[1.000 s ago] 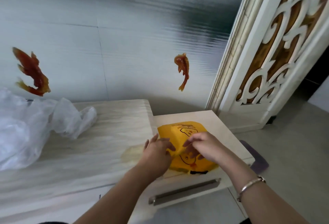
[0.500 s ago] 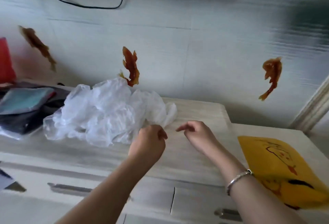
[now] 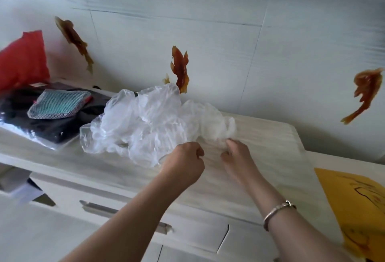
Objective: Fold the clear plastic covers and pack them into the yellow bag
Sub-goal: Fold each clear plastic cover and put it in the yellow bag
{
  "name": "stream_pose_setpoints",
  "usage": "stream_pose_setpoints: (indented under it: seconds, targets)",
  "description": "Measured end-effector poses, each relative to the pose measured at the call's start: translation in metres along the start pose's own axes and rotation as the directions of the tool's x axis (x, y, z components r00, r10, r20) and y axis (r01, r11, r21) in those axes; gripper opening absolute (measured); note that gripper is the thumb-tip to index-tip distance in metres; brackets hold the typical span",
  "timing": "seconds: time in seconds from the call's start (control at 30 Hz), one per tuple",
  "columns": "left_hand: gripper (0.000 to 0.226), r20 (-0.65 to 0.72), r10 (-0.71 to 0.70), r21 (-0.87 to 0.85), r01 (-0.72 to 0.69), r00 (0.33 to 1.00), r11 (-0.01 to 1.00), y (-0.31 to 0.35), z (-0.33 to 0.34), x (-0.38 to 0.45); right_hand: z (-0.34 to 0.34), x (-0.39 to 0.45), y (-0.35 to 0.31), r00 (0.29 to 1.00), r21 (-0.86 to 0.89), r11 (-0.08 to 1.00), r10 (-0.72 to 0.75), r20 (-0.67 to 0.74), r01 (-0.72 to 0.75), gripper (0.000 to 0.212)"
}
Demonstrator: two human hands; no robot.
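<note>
The step in hand looks like the start of a fold: taking one cover off the heap of clear plastic covers [image 3: 154, 124] that lies crumpled on the desk [image 3: 260, 170], near the wall. Both hands are at the near edge of that heap. The left hand [image 3: 183, 166] is curled into a loose fist, knuckles up, against the lower fringe of the plastic; it seems to pinch a bit of film, though the fingertips are turned away and the hold cannot be seen outright. The right hand [image 3: 236, 153], with a bracelet [image 3: 278, 212] on its wrist, has thumb and forefinger closed on the small white tail at the heap's right end. Both forearms reach forward from below, the hands near each other but not touching. The yellow bag [image 3: 354, 209] lies flat well apart to the right, on a lower surface at the frame's edge. The next move probably calls for drawing one sheet free without dragging its neighbours along, then spreading it flat on the bare stretch of desk before creasing it; thin film clings, so a slow pull seems wise.
</note>
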State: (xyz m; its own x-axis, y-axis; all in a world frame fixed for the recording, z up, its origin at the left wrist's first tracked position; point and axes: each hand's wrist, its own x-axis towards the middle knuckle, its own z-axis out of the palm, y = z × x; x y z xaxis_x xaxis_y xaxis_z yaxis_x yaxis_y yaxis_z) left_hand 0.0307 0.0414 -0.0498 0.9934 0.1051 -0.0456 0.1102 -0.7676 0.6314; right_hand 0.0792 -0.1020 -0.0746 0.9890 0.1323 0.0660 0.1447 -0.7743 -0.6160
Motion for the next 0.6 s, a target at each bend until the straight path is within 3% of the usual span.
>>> stream_pose_setpoints:
  seconds: [0.13, 0.23, 0.5, 0.6]
  targets:
    - [0.034, 0.024, 0.005, -0.020, -0.004, 1.000, 1.000, 0.011, 0.002, 0.000, -0.022, -0.010, 0.007, 0.986, 0.028, 0.998, -0.054, -0.157, 0.060, 0.033]
    - [0.041, 0.071, 0.019, -0.108, -0.011, 0.997, 0.994, 0.025, 0.009, -0.001, -0.041, -0.022, 0.014, 0.972, 0.111, 0.989, -0.071, -0.225, 0.098, 0.032]
    - [0.059, 0.133, -0.006, -0.201, 0.033, 0.991, 0.979, 0.048, 0.025, -0.003, -0.083, -0.047, 0.036, 0.979, 0.312, 0.942, -0.064, -0.192, 0.123, 0.036]
    - [0.052, 0.129, -0.024, -0.164, 0.045, 0.991, 0.985, 0.054, 0.030, -0.005, -0.096, -0.051, 0.047, 0.977, 0.485, 0.873, 0.054, -0.209, 0.056, 0.039]
